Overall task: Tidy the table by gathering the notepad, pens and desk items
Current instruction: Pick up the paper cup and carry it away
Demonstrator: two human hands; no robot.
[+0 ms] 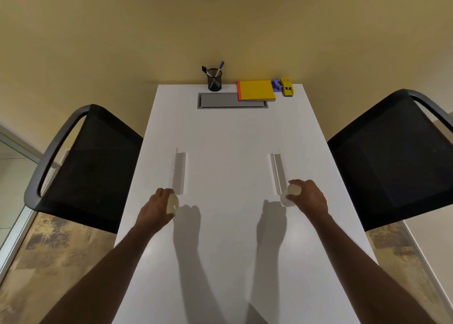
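At the far end of the white table [228,238] stands a black mesh pen holder [214,80] with several pens in it. To its right lies a yellow notepad [256,90] with an orange spine. Beside the pad sit a small purple desk item [277,85] and a yellow one [287,86]. My left hand [157,209] is closed around a pale round object [172,203] near mid-table. My right hand [310,197] grips a similar pale round object [294,189]. Both hands are far from the stationery.
Two white angled strips lie on the table, the left strip [180,171] and the right strip [277,171], each ending at a hand. A grey cable hatch [220,102] is set in the tabletop, partly under the pad. Black mesh chairs flank the table, one left [85,167], one right [392,157].
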